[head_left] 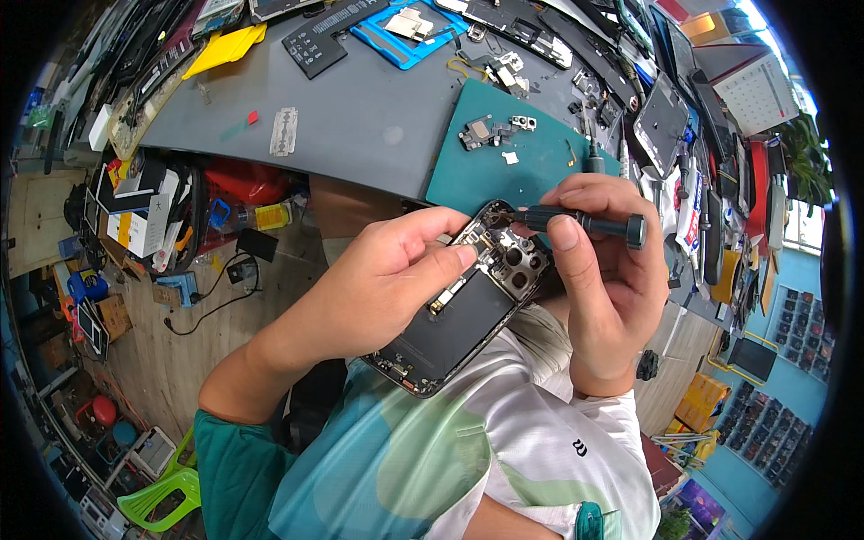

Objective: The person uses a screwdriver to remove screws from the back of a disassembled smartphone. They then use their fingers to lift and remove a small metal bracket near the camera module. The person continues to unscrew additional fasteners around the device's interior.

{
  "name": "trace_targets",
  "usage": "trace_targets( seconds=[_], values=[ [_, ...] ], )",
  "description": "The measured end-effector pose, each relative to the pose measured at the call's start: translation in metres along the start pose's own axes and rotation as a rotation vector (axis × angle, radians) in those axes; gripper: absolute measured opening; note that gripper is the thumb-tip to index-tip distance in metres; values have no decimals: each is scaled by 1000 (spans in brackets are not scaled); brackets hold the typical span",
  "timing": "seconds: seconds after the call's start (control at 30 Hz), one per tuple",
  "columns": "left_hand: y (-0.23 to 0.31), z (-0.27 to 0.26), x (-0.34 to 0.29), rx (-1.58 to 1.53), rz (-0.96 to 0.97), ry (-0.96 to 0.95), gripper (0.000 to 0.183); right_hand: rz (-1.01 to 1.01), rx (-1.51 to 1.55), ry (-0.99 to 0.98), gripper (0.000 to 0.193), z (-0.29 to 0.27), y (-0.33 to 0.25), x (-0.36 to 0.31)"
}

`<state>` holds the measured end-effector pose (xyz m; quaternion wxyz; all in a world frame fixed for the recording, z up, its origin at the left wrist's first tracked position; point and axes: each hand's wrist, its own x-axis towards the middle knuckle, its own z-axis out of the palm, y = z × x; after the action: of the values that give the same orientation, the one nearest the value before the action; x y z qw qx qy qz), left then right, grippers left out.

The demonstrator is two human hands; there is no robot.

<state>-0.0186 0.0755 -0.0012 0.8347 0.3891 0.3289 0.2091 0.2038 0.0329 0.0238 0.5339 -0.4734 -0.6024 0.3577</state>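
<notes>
My left hand is closed around the left side of an opened smartphone, its thumb pressing on the inner parts. The phone is tilted above my lap, its black battery and round camera openings showing. In my right hand is a dark screwdriver, held between thumb and fingers. Its tip meets the phone's upper end; the screw itself is too small to make out. Beyond the phone, a green work mat lies on the grey table, carrying a small camera module and a speaker-like part.
On the grey table lie a razor blade, a loose battery and a blue frame. Phone shells and tools crowd the right side. A box of packages stands at the left, a green chair lower left.
</notes>
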Motion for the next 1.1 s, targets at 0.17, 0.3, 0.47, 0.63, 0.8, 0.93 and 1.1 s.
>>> trace_targets(
  seconds=[0.17,0.3,0.47,0.63,0.8,0.93,1.1],
  values=[
    [1,0,0,-14,-4,-12,29,-16,-20,-3,22,-1,1,-1],
    [1,0,0,-16,-3,-13,29,-8,-35,-1,22,-1,1,-1],
    [2,0,0,-9,-8,-6,29,20,-6,5,22,0,0,-1],
    [1,0,0,-16,-10,-7,29,20,-21,20,23,2,0,-1],
    [1,0,0,-35,-9,-11,29,-13,-33,-3,23,0,2,-1],
    [1,-1,0,-28,-10,-13,29,-10,-30,-9,22,0,1,-1],
    [1,-1,0,-26,-18,-13,29,-9,-28,4,22,1,2,-1]
  ],
)
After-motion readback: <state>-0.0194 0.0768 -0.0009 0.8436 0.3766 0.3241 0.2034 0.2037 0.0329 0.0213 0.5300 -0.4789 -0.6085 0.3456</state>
